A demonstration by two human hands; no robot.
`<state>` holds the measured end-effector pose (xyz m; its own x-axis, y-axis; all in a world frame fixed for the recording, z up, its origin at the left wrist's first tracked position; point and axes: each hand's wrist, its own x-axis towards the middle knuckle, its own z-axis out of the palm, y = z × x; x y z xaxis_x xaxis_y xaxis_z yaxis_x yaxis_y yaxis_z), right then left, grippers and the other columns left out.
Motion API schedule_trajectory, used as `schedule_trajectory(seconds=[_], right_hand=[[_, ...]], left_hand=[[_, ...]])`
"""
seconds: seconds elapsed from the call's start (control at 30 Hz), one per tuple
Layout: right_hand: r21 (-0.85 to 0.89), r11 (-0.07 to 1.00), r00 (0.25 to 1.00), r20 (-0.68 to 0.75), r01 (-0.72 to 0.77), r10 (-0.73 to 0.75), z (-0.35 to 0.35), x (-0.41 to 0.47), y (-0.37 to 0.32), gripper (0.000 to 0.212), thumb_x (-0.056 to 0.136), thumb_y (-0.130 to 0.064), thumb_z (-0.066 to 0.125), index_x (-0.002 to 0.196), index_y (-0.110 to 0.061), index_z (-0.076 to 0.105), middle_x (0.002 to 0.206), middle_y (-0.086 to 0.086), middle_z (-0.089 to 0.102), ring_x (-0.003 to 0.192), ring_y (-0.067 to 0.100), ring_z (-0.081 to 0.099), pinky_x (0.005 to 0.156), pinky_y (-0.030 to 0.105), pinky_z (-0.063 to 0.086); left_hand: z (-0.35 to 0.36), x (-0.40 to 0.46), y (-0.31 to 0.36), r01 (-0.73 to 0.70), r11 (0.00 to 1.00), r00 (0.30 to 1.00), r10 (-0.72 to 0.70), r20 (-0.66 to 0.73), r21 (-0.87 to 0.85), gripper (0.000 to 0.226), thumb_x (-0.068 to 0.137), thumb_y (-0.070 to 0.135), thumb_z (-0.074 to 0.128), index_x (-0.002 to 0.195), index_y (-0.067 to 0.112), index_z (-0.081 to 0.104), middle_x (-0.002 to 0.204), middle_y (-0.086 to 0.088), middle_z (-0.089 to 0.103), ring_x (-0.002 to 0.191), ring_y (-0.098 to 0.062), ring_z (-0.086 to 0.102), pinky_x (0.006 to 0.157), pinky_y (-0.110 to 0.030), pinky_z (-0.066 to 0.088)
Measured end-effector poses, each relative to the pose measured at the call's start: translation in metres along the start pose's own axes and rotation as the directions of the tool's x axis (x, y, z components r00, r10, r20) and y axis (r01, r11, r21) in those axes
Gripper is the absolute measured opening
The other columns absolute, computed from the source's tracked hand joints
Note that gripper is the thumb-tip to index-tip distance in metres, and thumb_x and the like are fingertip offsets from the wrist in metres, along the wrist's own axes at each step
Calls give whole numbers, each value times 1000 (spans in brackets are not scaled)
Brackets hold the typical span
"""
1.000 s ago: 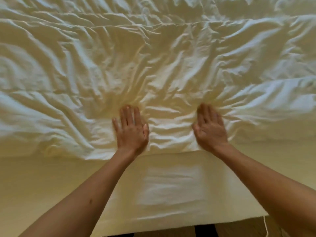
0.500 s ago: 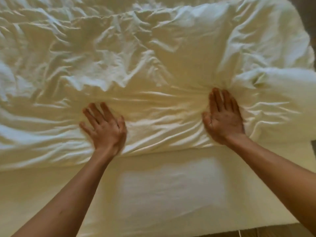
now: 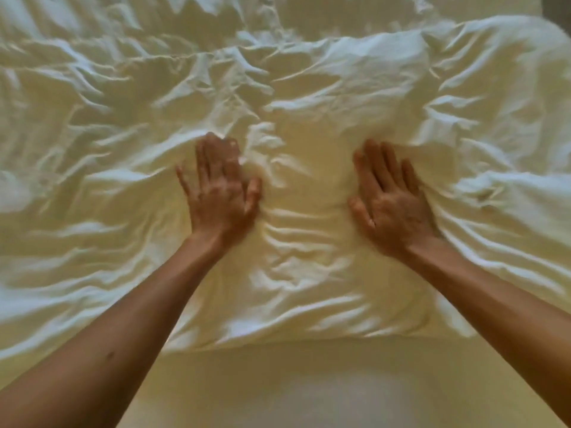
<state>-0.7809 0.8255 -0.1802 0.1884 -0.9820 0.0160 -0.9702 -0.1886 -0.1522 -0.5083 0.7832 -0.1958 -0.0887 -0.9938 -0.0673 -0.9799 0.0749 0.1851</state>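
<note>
Plainly, both hands lay flat on the crumpled white duvet point(image 3: 324, 88), which covered most of the bed and filled the view from the far side down to its near hem. The left hand point(image 3: 221, 193) pressed palm down left of centre. Its fingers were straight, close together and pointing toward the far side, with the thumb out to the right. The right hand point(image 3: 391, 199) pressed palm down right of centre, its fingers straight, slightly spread and angled a little toward the far left. Both hands were open and flat, gripping no cloth. They were well apart, with a band of small creases in the duvet between them. Larger folds ran out to the left and right and bunched toward the far side. Nearer than the hem, a smooth strip of bed sheet point(image 3: 309, 381) lay bare, and both bare forearms crossed it.
</note>
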Motion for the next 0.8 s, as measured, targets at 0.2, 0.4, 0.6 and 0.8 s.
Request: schedule_trajectory(seconds=[0.2,0.4,0.6,0.8], right_hand=[[-114,993,995,100,29,-18,3,133,26,73,92,-51,18,156,-17,22,164,4,11,151,30,6,120,43,2],[-162,979,990,50,-125,135,38,164,89,77,89,-50,29,156,-12,19,163,8,16,150,34,12,122,45,7],[-133,983,990,43,-127,134,46,185,97,81,86,-46,34,154,-5,18,162,15,15,149,35,13,121,47,8],[-96,993,995,51,-75,80,44,199,102,80,86,-46,33,154,-5,21,162,15,17,149,34,14,120,44,10]], left_hand=[[16,122,29,-62,998,998,62,15,14,56,97,54,23,152,42,20,164,-7,5,151,-23,2,113,-67,-4],[36,168,24,-82,994,996,83,-15,66,67,89,57,31,152,41,18,163,-10,13,151,-23,7,113,-68,1],[40,187,24,-128,990,992,127,22,61,74,86,55,32,155,34,14,162,-13,13,151,-24,8,114,-66,3],[40,200,24,-106,993,994,105,38,47,81,86,60,29,156,24,10,164,-5,7,151,-17,4,116,-62,-3]])
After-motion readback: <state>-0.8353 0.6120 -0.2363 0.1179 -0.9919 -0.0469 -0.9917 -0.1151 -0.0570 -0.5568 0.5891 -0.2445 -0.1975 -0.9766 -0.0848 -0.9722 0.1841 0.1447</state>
